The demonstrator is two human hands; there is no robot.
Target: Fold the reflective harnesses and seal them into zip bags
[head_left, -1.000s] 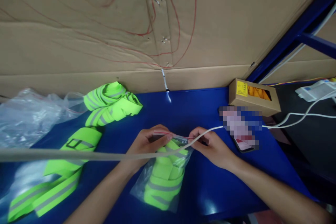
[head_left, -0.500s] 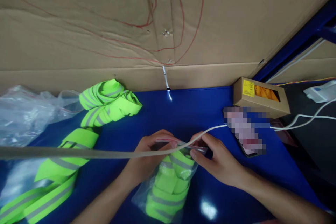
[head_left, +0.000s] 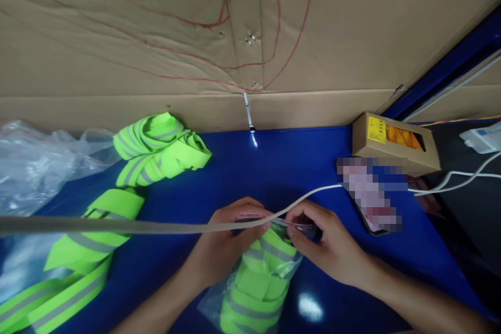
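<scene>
Bag (head_left: 293,267) between both hands' grip (head_left: 278,223)

Workshop-like packing spot: blue tabletop (head_left: 188,193), cardboard backing (head_left: 332,31), plastic bags (head_left: 43,167), reflective straps (head_left: 164,151).

The right hand (head_left: 326,242) has shifted its grip on the clear bag (head_left: 285,266): its fingertips, a second ago pinching the very right end of the bag's mouth, now sit farther in along it. The bag's right corner (head_left: 307,228) now pokes out past them, toward the palm, where the mouth ended at the fingertips before.
</scene>
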